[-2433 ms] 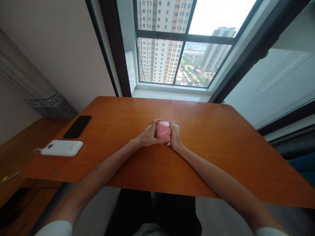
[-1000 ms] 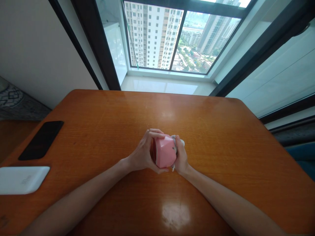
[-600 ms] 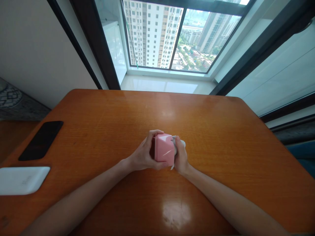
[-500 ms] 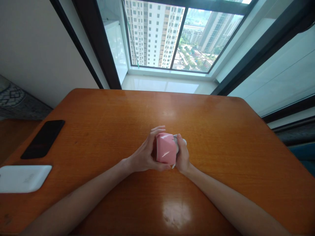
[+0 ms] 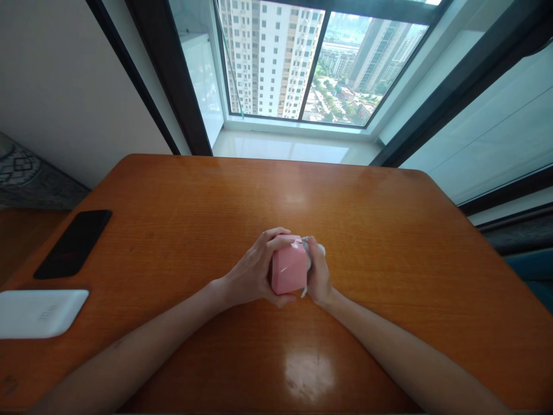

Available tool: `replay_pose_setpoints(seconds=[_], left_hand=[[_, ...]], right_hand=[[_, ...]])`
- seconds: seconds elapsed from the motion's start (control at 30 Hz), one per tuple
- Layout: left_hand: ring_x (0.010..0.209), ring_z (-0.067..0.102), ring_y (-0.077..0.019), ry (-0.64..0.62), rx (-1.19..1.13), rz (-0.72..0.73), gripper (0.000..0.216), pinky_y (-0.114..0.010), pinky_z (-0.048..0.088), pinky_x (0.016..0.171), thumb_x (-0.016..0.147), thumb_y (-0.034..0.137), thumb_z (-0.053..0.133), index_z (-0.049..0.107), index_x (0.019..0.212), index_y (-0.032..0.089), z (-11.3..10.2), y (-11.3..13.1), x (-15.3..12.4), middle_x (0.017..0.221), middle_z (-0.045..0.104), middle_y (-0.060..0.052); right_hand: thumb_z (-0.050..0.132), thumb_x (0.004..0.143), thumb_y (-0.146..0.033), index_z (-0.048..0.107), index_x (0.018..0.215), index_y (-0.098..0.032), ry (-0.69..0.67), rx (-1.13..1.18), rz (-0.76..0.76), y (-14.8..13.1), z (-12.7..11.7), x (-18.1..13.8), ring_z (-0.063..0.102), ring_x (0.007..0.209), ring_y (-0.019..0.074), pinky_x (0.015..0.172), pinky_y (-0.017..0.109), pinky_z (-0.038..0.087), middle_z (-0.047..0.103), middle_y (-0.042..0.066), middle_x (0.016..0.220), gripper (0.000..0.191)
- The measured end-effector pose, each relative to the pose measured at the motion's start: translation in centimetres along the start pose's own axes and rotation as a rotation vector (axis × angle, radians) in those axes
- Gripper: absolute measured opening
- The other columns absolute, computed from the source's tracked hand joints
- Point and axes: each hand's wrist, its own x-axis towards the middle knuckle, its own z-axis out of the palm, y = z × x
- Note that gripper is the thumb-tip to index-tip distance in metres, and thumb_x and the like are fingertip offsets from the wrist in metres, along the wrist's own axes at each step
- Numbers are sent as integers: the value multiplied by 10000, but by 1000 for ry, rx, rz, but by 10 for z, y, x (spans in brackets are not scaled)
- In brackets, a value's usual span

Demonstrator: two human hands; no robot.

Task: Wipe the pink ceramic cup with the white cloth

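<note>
A small pink faceted box (image 5: 288,271) is held above the middle of the orange wooden table (image 5: 389,230). My left hand (image 5: 253,272) wraps its fingers over the box's top and left side. My right hand (image 5: 318,275) closes against its right side, with something white and grey (image 5: 314,249) showing between the fingers and the box. I cannot make out what that white piece is. Both forearms rest toward the table's near edge.
A black phone (image 5: 73,242) lies face up at the table's left edge, with a white power bank (image 5: 38,312) just in front of it. A large window (image 5: 302,63) with dark frames stands beyond the far edge.
The pink box has been turned in my hands, its angled face now showing a flatter side. My left fingers have curled further over its top. The hands stay in the same spot.
</note>
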Motion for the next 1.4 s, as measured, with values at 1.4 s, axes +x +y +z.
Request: replay_pose_setpoints(seconds=[1.4], left_hand=[[1362, 675, -415, -34, 293, 32, 1252, -545, 505, 1156, 669, 678, 1005, 336, 1641, 260, -14, 1, 0, 1527, 649, -188]], right_hand=[[716, 859, -861, 565, 622, -216, -32, -48, -64, 5, -4, -3, 365, 567, 122, 495, 275, 347, 475, -21, 589, 703]])
